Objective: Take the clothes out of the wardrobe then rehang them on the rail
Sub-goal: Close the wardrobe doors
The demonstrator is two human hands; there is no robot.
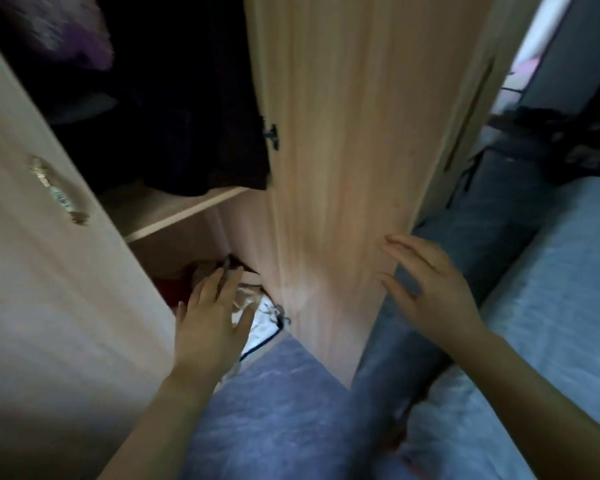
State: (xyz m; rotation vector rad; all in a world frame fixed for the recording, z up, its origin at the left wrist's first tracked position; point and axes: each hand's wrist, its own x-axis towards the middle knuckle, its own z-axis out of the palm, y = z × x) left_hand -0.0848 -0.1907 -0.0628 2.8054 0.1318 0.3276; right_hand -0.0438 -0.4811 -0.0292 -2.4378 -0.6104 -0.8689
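The light wood wardrobe [354, 140] stands in front of me with both doors swung open. Dark clothes [194, 133] hang in its shadowed upper part, and a purple garment [84, 43] shows at the top left. Under a shelf [174, 209], red, brown and white fabric [257, 317] lies bundled in the bottom compartment. My left hand [208, 320] reaches toward that bundle with fingers spread and holds nothing. My right hand [430, 289] is spread near the outer edge of the right door, empty. The rail is not visible.
The left door [49, 271] with a metal handle [58, 190] stands close on my left. A bed with a light blue cover [551, 306] lies on the right, dark clothes [568, 143] piled at its far end. A blue-grey floor runs between.
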